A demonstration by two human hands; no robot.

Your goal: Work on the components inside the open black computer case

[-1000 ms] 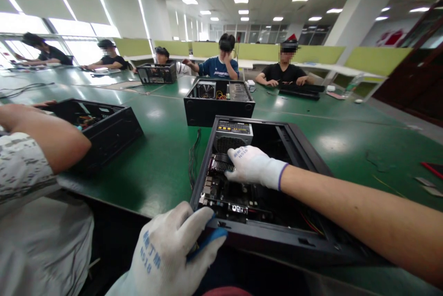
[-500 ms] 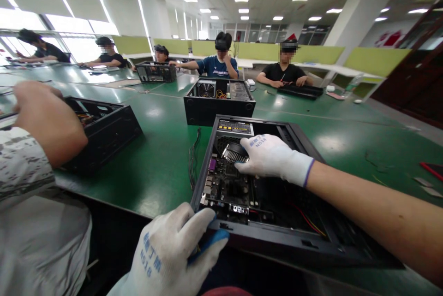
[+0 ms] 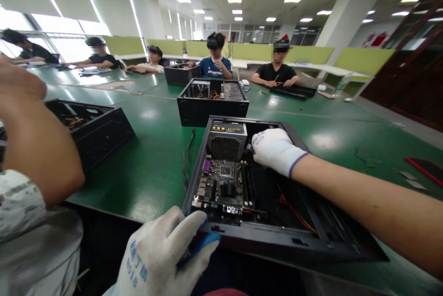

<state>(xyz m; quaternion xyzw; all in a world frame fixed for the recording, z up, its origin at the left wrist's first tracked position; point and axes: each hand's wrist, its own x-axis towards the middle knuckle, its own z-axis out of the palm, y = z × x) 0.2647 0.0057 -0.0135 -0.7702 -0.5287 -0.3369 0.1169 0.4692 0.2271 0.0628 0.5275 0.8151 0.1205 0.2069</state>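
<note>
An open black computer case (image 3: 256,240) lies on its side in front of me. My left hand (image 3: 161,252), in a white glove with blue fingertips, is closed around its near left edge. Inside, a motherboard (image 3: 230,190) shows its bare square processor socket (image 3: 226,172) and a purple port (image 3: 206,165). A grey power supply (image 3: 226,145) sits at the back left. Just right of it, my gloved right hand (image 3: 272,149) is curled inside the case, fingers pointing left and down. Its fingertips are mostly hidden, and I cannot make out what they hold.
Another open case (image 3: 212,112) stands just beyond mine. A neighbour's arm (image 3: 41,134) and a further case (image 3: 104,137) are close on my left. Black cables (image 3: 188,157) lie on the green table (image 3: 152,180). Several people sit across it.
My right hand has moved right and away from the processor socket, where it held a black finned heat sink. The socket is now uncovered and the heat sink out of sight. My left hand stays on the case.
</note>
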